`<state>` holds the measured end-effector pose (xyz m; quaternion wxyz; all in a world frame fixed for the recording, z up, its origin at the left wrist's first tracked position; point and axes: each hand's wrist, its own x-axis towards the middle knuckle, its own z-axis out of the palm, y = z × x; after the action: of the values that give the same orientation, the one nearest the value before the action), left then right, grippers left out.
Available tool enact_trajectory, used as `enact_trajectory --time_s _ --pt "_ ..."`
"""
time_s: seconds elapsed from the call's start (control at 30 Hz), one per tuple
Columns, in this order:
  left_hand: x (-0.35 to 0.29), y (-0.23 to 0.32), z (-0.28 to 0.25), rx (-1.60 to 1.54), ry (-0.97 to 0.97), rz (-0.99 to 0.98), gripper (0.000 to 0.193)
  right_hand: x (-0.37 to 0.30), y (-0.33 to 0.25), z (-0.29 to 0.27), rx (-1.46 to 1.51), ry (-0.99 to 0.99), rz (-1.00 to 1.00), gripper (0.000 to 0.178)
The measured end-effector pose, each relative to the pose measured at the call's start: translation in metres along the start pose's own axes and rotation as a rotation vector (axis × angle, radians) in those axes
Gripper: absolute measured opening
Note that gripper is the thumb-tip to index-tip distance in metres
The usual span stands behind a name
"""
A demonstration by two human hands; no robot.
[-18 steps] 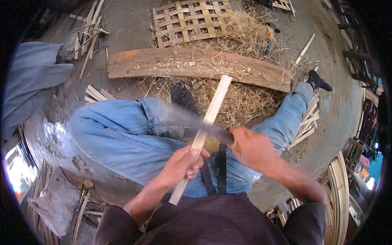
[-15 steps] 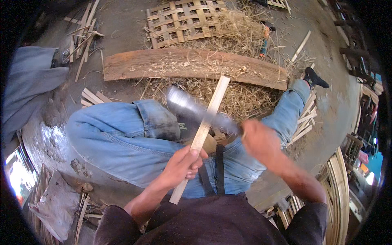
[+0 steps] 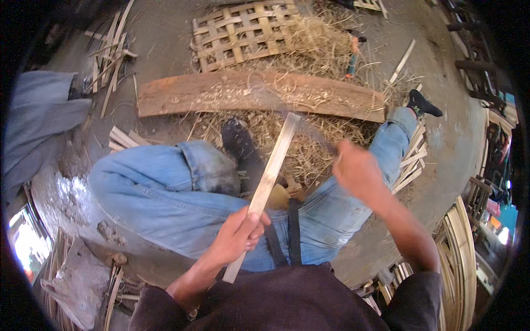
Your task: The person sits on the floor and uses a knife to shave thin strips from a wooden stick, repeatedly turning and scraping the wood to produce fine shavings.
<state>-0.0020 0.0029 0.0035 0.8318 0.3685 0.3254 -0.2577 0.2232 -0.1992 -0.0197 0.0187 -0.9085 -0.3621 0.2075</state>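
Observation:
My left hand (image 3: 238, 236) is closed around the lower part of a pale bamboo strip (image 3: 273, 163), which slants up and away over my lap. Its short lower end sticks out below my fist, close to my dark shirt. My right hand (image 3: 356, 170), a little blurred, grips a large knife. Motion smears the knife's blade (image 3: 316, 134) so much that it is nearly see-through; it reaches up and left from my fist, near the strip's far tip. Whether blade and strip touch, I cannot tell. The knife's handle is hidden in my fingers.
A wooden plank (image 3: 221, 95) strewn with shavings lies across the floor in front. Beyond it are a woven bamboo panel (image 3: 245, 33), curly shavings (image 3: 317, 41) and an orange-and-green tool (image 3: 352, 55). Bamboo strips (image 3: 409, 168) lie beside my right leg; longer ones (image 3: 457, 265) are stacked at lower right.
The blade has swept from across the strip's middle to its far end, blurring more. My right hand has shifted slightly right. My left hand and the strip have moved slightly left and down.

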Motion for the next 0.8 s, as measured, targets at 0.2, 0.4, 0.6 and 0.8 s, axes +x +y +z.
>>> enact_trajectory --time_s 0.2,0.4,0.6,0.8 --pt "0.004 -0.007 0.005 0.069 -0.072 0.028 0.033 0.022 -0.045 -0.005 1.415 0.029 0.625 0.029" --pt "0.015 0.024 0.015 0.236 0.139 0.307 0.031 0.043 -0.085 -0.023 1.662 0.179 0.382 0.025" --pt "0.087 0.127 0.023 0.332 0.455 1.264 0.025 0.051 -0.077 -0.027 1.457 0.437 0.334 0.026" --pt "0.114 0.143 0.012 0.292 0.508 1.336 0.024 0.025 -0.076 0.028 1.375 0.284 0.43 0.027"
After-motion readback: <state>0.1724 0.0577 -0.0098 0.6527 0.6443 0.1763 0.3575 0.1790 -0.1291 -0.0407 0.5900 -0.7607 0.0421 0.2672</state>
